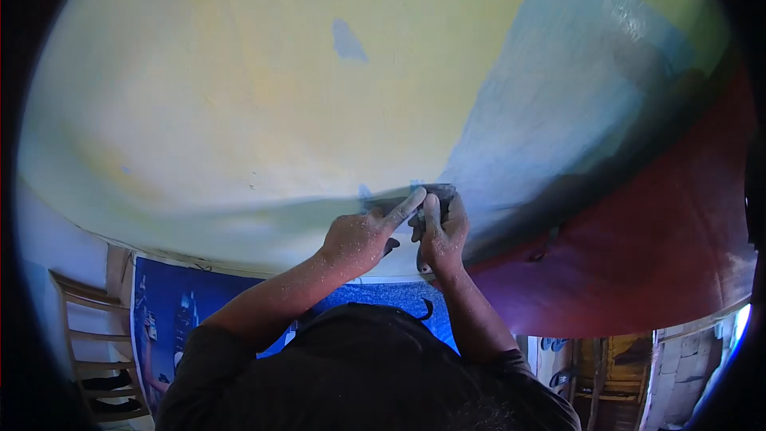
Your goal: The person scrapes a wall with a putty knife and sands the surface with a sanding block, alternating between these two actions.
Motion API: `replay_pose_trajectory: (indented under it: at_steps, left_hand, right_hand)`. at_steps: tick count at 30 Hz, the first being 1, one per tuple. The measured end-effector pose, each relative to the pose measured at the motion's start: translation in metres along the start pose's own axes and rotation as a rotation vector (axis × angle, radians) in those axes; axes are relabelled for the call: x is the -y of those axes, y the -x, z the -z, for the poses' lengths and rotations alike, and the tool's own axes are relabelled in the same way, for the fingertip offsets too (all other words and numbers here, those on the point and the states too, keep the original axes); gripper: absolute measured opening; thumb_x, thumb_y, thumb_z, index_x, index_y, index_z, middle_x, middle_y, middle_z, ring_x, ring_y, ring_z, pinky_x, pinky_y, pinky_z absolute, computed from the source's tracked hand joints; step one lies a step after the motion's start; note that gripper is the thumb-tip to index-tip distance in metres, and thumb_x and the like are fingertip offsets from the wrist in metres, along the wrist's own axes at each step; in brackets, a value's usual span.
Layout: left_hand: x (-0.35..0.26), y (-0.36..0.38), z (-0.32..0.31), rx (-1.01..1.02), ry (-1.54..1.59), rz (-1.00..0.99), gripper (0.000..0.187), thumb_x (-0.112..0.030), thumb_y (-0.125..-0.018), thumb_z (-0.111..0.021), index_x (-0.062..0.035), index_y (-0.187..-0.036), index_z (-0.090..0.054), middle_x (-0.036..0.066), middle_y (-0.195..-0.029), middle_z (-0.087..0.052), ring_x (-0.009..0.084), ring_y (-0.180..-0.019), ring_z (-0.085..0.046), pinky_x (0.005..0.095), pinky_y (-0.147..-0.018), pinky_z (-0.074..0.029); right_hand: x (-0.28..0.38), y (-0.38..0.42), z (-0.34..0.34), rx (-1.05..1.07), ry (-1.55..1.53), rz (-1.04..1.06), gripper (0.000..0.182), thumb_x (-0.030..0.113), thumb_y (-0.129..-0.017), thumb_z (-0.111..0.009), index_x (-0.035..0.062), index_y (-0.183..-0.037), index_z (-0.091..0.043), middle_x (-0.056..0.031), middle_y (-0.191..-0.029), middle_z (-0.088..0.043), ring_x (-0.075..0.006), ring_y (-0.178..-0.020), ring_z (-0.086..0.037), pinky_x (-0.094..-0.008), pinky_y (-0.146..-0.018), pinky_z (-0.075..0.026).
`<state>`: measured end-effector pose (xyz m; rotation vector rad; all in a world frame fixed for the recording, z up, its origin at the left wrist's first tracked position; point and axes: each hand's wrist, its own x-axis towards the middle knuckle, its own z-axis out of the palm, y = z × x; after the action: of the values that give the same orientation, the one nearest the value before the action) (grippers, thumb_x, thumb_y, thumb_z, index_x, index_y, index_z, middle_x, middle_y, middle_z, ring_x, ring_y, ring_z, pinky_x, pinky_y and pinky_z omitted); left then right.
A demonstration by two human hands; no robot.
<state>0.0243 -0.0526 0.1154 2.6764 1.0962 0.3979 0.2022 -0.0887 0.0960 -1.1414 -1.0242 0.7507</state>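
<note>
My left hand (pixel 363 235), dusted with pale powder, reaches up with a finger stretched toward a dark flat tool (pixel 440 189) at the painted surface. Fingers of my right hand (pixel 444 231) are wrapped round that tool, with the thumb on its near side. Both hands meet close together, just below the yellow and blue painted surface (pixel 303 104). Another dark piece shows beneath my left hand, too hidden to name. A pale blue patch (pixel 349 41) marks the yellow paint above.
A dark red surface (pixel 622 247) curves down on the right. Behind my arms hangs a blue printed sheet (pixel 171 303). A wooden rack (pixel 100 335) stands at the lower left, and wooden shelving (pixel 614 367) shows at the lower right.
</note>
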Motion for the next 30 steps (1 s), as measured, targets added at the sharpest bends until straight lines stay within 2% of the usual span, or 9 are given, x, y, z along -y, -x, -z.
replay_pose_trajectory:
  at_steps: [2, 3, 6, 9, 12, 17, 21, 27, 30]
  left_hand:
    - [-0.006, 0.004, 0.0, -0.058, 0.027, 0.011, 0.11, -0.025, -0.089, -0.087, -0.0326, -0.177, -0.022, 0.014, -0.126, -0.078, 0.0395, -0.09, -0.079, 0.0501, -0.072, -0.064]
    - [-0.007, 0.007, -0.001, -0.033, 0.026, 0.006, 0.109, -0.024, -0.09, -0.086, -0.0328, -0.177, -0.022, 0.016, -0.126, -0.077, 0.0394, -0.089, -0.079, 0.0502, -0.071, -0.064]
    - [-0.002, 0.004, 0.002, 0.015, 0.008, -0.007, 0.104, -0.02, -0.094, -0.083, -0.0333, -0.177, -0.022, 0.019, -0.126, -0.075, 0.039, -0.087, -0.08, 0.0505, -0.068, -0.064]
    - [0.0, 0.004, -0.005, -0.091, 0.02, -0.042, 0.105, -0.02, -0.094, -0.083, -0.0334, -0.177, -0.021, 0.018, -0.124, -0.077, 0.039, -0.086, -0.08, 0.0501, -0.067, -0.064]
    - [-0.004, 0.005, -0.004, -0.14, 0.068, -0.045, 0.107, -0.019, -0.093, -0.083, -0.0339, -0.178, -0.02, 0.02, -0.119, -0.077, 0.0398, -0.085, -0.08, 0.0509, -0.066, -0.064]
    - [0.008, 0.001, -0.009, -0.002, 0.004, -0.045, 0.108, -0.02, -0.092, -0.084, -0.0347, -0.178, -0.02, 0.019, -0.119, -0.078, 0.0403, -0.084, -0.08, 0.0507, -0.066, -0.065]
    - [-0.005, 0.002, 0.003, 0.011, 0.027, 0.015, 0.109, -0.025, -0.09, -0.086, -0.0344, -0.177, -0.021, 0.018, -0.135, -0.074, 0.0406, -0.091, -0.08, 0.052, -0.071, -0.065]
    - [0.003, 0.0, -0.003, 0.007, 0.008, -0.031, 0.108, -0.025, -0.091, -0.085, -0.0327, -0.177, -0.021, 0.019, -0.131, -0.074, 0.041, -0.088, -0.08, 0.0523, -0.071, -0.065]
    - [-0.004, 0.002, 0.001, -0.011, 0.065, 0.006, 0.109, -0.025, -0.09, -0.086, -0.0332, -0.177, -0.021, 0.019, -0.13, -0.074, 0.0414, -0.089, -0.08, 0.0523, -0.071, -0.065]
  right_hand:
    - [0.01, 0.004, 0.0, 0.024, 0.006, -0.005, 0.027, 0.026, -0.117, -0.06, 0.0003, -0.122, -0.064, -0.0059, -0.09, -0.069, -0.0091, -0.069, -0.064, -0.0264, -0.055, -0.052]
    - [0.005, 0.004, -0.001, 0.023, -0.026, 0.041, 0.023, 0.024, -0.118, -0.058, 0.0018, -0.121, -0.063, -0.0062, -0.089, -0.069, -0.0086, -0.064, -0.062, -0.0258, -0.051, -0.048]
    - [-0.003, 0.002, 0.001, -0.016, 0.038, 0.025, 0.022, 0.023, -0.118, -0.058, 0.002, -0.121, -0.063, -0.0056, -0.083, -0.068, -0.008, -0.06, -0.06, -0.0257, -0.052, -0.048]
    - [0.0, 0.001, -0.002, -0.036, 0.033, -0.029, 0.022, 0.023, -0.118, -0.058, 0.0022, -0.121, -0.063, -0.0052, -0.083, -0.068, -0.0078, -0.06, -0.059, -0.0256, -0.052, -0.047]
    - [0.01, 0.003, 0.0, 0.034, 0.0, 0.025, 0.028, 0.027, -0.117, -0.06, -0.0008, -0.122, -0.063, -0.0067, -0.089, -0.069, -0.0091, -0.068, -0.065, -0.0261, -0.055, -0.052]
    - [-0.011, 0.001, 0.004, -0.004, 0.012, -0.003, 0.021, 0.022, -0.118, -0.058, 0.0015, -0.119, -0.063, -0.0051, -0.082, -0.068, -0.0079, -0.059, -0.059, -0.0253, -0.052, -0.047]
    - [0.004, 0.003, -0.001, -0.006, 0.011, 0.031, 0.02, 0.021, -0.118, -0.057, 0.0023, -0.12, -0.063, -0.0055, -0.081, -0.068, -0.0083, -0.059, -0.059, -0.0249, -0.051, -0.047]
    - [-0.005, 0.001, 0.001, -0.03, 0.027, -0.036, 0.021, 0.023, -0.118, -0.057, 0.0025, -0.118, -0.063, -0.0056, -0.08, -0.068, -0.0082, -0.056, -0.057, -0.0251, -0.05, -0.046]
    - [0.005, 0.002, -0.004, -0.027, 0.019, 0.051, 0.021, 0.023, -0.118, -0.058, 0.0025, -0.119, -0.062, -0.0057, -0.08, -0.068, -0.0084, -0.055, -0.057, -0.0251, -0.05, -0.046]
